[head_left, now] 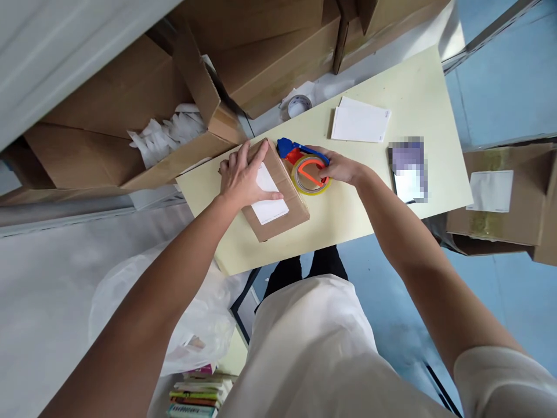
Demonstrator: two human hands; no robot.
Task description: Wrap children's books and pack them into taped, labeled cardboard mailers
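A small brown cardboard box [287,188] with a white label [272,203] on it lies at a slant on the cream table. My left hand [248,177] grips the box, fingers over its far left part and thumb across the label. In my right hand [342,167] is a tape dispenser [311,157] with a blue frame, orange-red parts and a roll of yellowish tape. The dispenser is right beside the box's right side; whether its blade or tape touches the cardboard I cannot tell.
White paper cards [361,121] and a phone-like device [409,171], partly pixelated, lie on the table [435,104]. Behind its far edge sit a tape roll [299,105] and big open cartons [278,58]. A labelled carton [500,197] stands right; a plastic bag [200,325] and books [198,397] are lower left.
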